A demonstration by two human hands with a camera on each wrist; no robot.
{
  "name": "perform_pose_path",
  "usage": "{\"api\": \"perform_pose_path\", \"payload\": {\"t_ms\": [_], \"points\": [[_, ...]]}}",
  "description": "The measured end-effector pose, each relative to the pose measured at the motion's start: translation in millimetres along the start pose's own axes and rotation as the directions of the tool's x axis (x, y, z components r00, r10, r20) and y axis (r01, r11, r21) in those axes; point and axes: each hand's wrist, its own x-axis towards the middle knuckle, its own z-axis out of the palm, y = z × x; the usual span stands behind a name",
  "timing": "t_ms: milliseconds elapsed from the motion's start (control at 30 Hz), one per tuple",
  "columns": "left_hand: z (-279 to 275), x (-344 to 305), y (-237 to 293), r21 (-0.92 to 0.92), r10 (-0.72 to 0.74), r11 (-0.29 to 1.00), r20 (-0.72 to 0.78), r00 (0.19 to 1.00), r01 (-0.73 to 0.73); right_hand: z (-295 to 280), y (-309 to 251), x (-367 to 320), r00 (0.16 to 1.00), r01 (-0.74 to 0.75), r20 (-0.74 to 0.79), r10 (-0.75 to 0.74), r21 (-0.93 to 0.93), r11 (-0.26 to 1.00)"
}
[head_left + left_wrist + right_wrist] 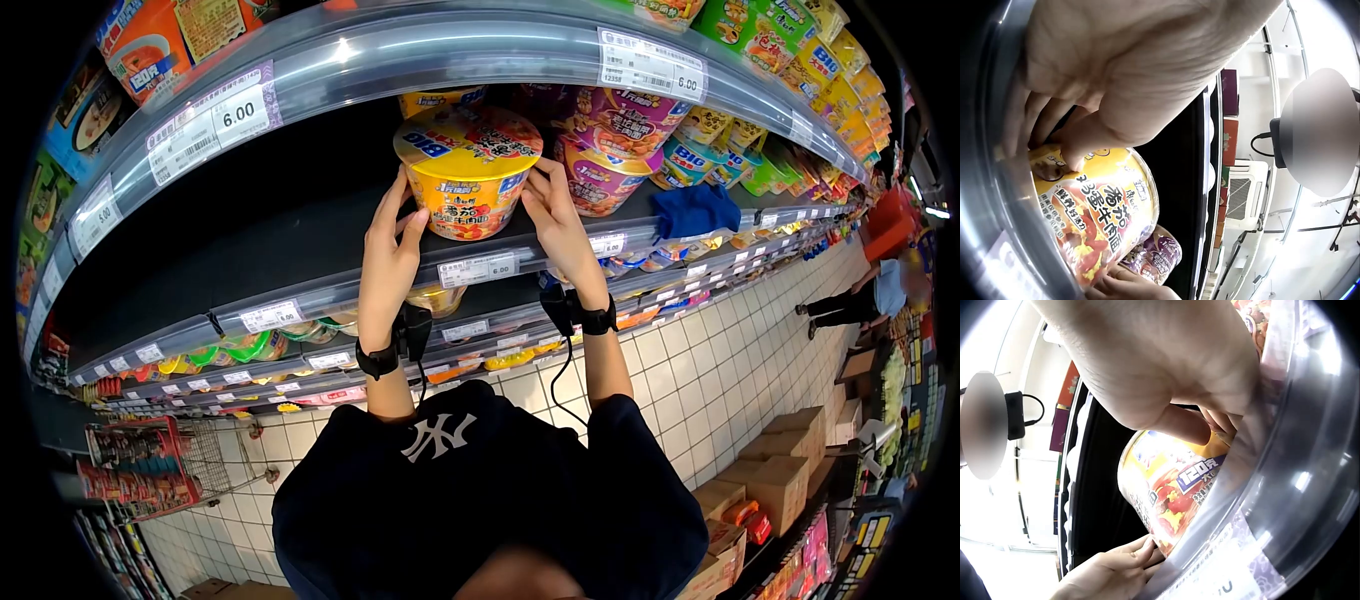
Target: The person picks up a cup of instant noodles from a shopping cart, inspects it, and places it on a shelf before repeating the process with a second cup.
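A yellow instant noodle bowl (465, 205) stands upright at the front of a dark shelf, just behind the clear price rail. My left hand (393, 240) grips its left side, the thumb lying on the printed wall. On the opposite side my right hand (560, 225) holds it, its thumb also on the wall in the right wrist view. Purple noodle bowls (598, 178) are stacked close to the right, and part of another yellow bowl (440, 100) shows behind the held one.
Another shelf edge (400, 50) curves just above the hands. A blue cloth (695, 210) lies over the shelf front on the right. Lower shelves hold more noodle bowls (250, 345). A shopping cart (170, 465) stands behind at left; cardboard boxes (770, 485) and another person (870, 295) are at right.
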Motion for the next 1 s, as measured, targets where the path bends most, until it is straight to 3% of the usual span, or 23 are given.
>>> {"api": "perform_pose_path", "payload": {"t_ms": [167,233,333,400,800,1000], "points": [[2,3,-1,0.02,0.015,1.0,-0.01,1.0,-0.014,-1,2,6,1.0,0.01,-0.006,-0.01,-0.022,1.0],[3,2,0,0.123,-0.015,0.992,-0.009,1.0,0.016,0,3,4,1.0,0.0,-0.018,-0.001,-0.042,0.999],[3,1,1,0.161,-0.044,0.986,-0.018,0.999,0.046,0,4,7,0.999,-0.036,-0.012,0.036,0.046,0.998],[2,1,1,0.159,-0.023,0.987,-0.02,1.0,0.026,0,5,5,0.999,-0.034,-0.014,0.034,-0.037,0.999],[4,-4,-2,0.168,-0.003,0.986,-0.087,0.996,0.018,0,1,4,0.999,-0.051,-0.017,0.051,0.032,0.998],[6,-8,6,0.271,-0.03,0.961,-0.115,0.993,0.06,-1,6,4,0.999,-0.04,0.008,0.04,0.073,0.997]]}}
